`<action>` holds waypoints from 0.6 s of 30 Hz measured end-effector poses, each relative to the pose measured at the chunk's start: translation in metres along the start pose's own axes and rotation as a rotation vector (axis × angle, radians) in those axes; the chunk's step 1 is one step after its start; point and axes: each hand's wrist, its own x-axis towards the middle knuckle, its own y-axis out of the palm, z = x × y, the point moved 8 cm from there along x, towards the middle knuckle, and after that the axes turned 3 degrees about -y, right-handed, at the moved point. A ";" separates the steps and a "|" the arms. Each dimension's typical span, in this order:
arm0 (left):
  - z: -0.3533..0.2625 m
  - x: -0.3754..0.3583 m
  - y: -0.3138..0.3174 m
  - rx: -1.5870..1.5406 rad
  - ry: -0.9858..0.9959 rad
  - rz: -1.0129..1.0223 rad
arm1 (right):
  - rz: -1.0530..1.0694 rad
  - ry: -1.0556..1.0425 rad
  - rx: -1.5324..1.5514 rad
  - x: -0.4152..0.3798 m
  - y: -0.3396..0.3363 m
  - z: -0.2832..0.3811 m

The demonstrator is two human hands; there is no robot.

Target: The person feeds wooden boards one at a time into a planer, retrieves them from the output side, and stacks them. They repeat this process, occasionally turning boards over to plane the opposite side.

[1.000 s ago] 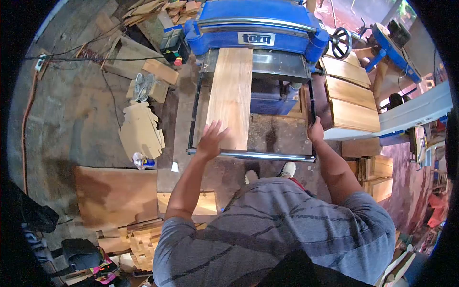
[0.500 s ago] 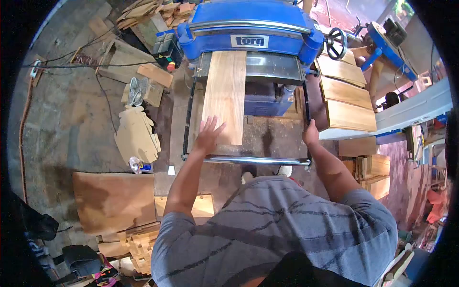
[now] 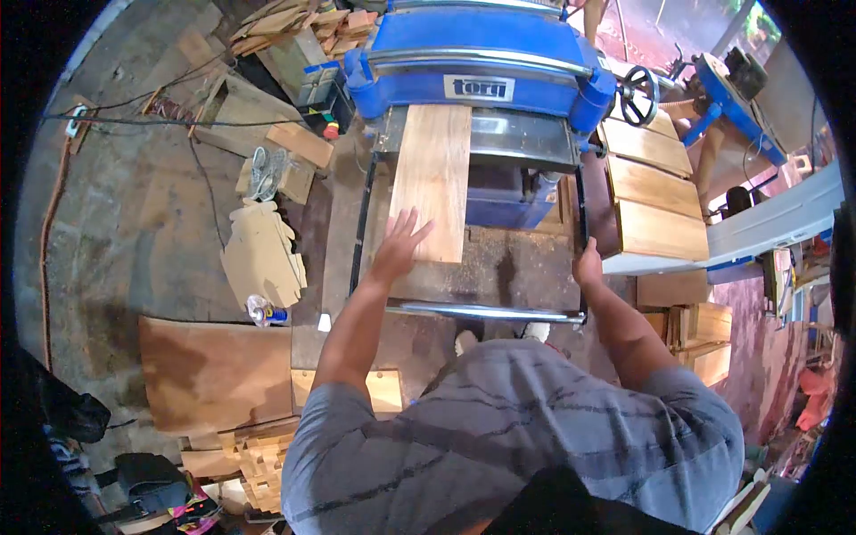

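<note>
A pale wooden board (image 3: pixel 435 178) lies lengthwise on the bed of a blue machine (image 3: pixel 481 53), its far end under the machine's front. My left hand (image 3: pixel 403 242) rests on the board's near left edge with its fingers spread. At the right side of the frame, my right hand (image 3: pixel 588 265) is closed round the black side bar (image 3: pixel 581 209). A shiny metal roller (image 3: pixel 486 312) spans the frame's near end, between me and the board.
Several boards (image 3: pixel 660 227) are stacked right of the machine, near a handwheel (image 3: pixel 638 95). Cardboard pieces (image 3: pixel 260 254), a spray can (image 3: pixel 275 315) and a brown sheet (image 3: pixel 214 370) lie on the left. Cables cross the left floor. Wood scraps (image 3: pixel 259 468) lie at the lower left.
The board has slid a little farther into the machine, with my left hand still on it. My right hand stays at the side bar. The whole view has shifted slightly.
</note>
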 end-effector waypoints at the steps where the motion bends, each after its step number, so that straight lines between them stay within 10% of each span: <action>1: 0.000 0.006 -0.001 0.012 0.002 0.002 | 0.002 0.004 -0.015 0.002 0.002 -0.001; 18: 0.021 0.053 0.017 -0.035 -0.033 0.177 | 0.003 0.050 0.017 -0.003 0.005 -0.016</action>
